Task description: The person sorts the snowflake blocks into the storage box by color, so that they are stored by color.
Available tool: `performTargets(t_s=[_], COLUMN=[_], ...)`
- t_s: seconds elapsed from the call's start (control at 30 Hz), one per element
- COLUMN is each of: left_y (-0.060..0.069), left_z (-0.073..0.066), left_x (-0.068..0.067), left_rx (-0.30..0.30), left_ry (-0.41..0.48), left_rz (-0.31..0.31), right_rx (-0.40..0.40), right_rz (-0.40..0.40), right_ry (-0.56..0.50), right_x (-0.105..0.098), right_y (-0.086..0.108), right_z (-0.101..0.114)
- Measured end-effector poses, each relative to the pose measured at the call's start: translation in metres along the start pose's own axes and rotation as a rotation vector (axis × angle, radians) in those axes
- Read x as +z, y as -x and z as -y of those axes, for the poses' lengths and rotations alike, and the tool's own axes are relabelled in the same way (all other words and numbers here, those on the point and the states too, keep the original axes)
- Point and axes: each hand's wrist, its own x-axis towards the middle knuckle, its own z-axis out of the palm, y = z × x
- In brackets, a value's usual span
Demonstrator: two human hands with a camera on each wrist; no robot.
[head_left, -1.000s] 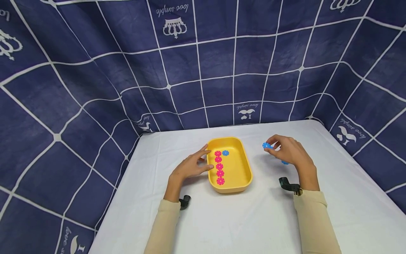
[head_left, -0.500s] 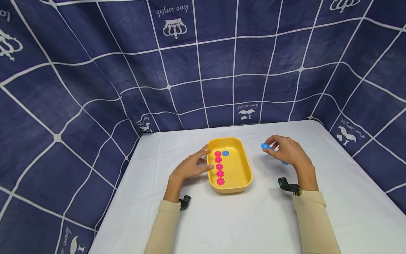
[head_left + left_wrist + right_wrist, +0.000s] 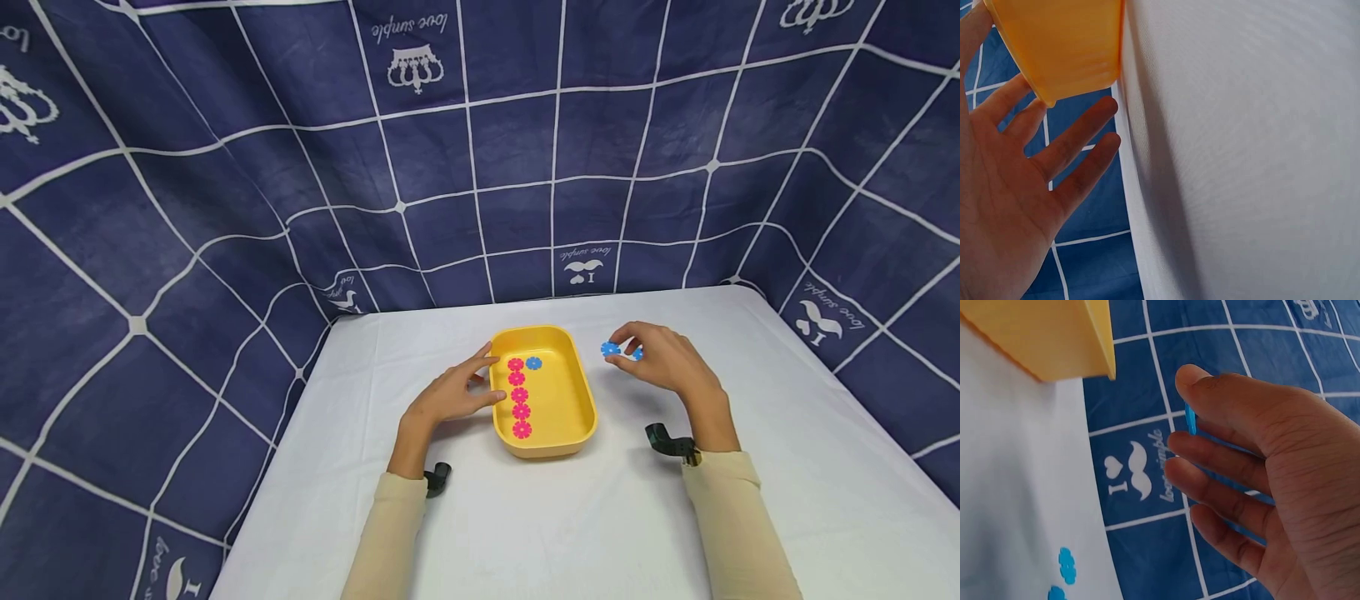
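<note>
- My right hand (image 3: 660, 360) is narrow at the thumb and forefinger; between their tips it pinches a blue flower piece (image 3: 611, 350); this is to the right of the tray and apart from it; in the right wrist view the piece shows only its thin edge.
- My left hand (image 3: 448, 393) is wide, with the fingers spread; it is at the left wall of the yellow tray (image 3: 561, 404), the thumb and one finger reaching over the rim; in the left wrist view two fingers are free of the tray; how firmly I press, I cannot tell.
- Inside the tray, along its left side, five pink flower pieces (image 3: 520, 395) make a column from far to near; just right of the farthest one lies a single blue piece (image 3: 533, 363).
- Another bit of blue (image 3: 638, 354) shows in the gap of my right fingers; whether it is held or lies behind, I cannot tell.
- In the right wrist view two loose blue pieces (image 3: 1067, 565) lie near each other on the white tablecloth (image 3: 555, 533).
- My sleeves (image 3: 738, 508) are beige; on each wrist is a dark camera mount (image 3: 670, 442); at the far side hangs a navy curtain (image 3: 517, 150) with white lines.
</note>
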Motion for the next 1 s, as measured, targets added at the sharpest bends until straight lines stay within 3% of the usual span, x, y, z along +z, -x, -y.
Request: performTargets(t_s=[0.6,0.83,1.0], left_y=[-0.001,0.001,0.001], left_z=[0.002,0.002,0.001], left_x=[0.0,-0.002,-0.001], left_rx=[-0.003,-0.006,0.002], left_ry=[-0.007,-0.01,0.003], left_rz=[0.002,-0.005,0.004], right_rx=[-0.125,-0.218,-0.206], right_rz=[0.034,0.072,0.106], right_ry=[0.04,0.023,0.029], right_x=[0.024,0.034,0.043], right_y=[-0.01,-0.016,-0.016], right_z=[0.042,0.061,0.068])
